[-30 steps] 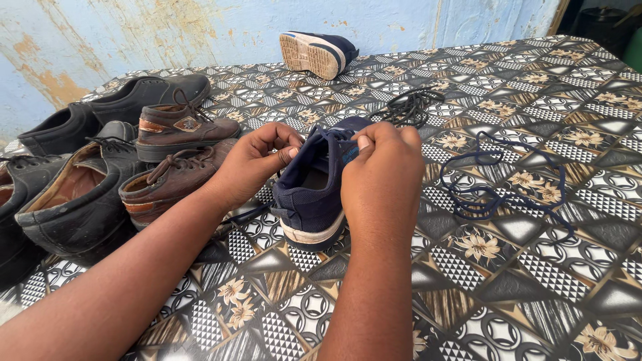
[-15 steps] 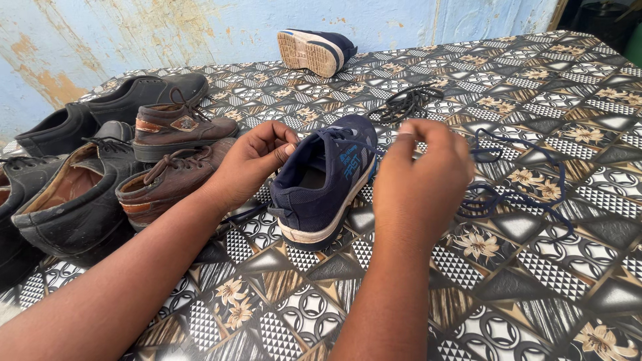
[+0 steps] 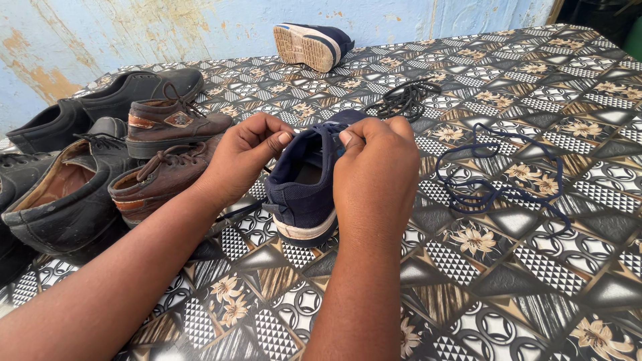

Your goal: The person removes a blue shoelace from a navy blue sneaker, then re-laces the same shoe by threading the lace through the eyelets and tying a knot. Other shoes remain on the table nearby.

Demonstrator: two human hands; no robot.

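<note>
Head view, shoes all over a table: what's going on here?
A person has both hands on a navy sneaker standing on a patterned table. The left hand and right hand pinch at its upper edges near the tongue. A loose blue lace lies to the right, a black lace farther back. Brown shoes and black shoes sit on the left, and a second navy sneaker lies on its side by the wall.

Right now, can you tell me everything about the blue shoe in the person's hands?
The navy blue shoe looks like canvas, with a pale rubber sole band around the bottom. It stands upright on the patterned table, heel toward the camera, so its dark inside shows. The left hand and the right hand both pinch at its top opening near the tongue. A dark lace trails from under it to the left. Brown leather shoes sit close on its left.
</note>
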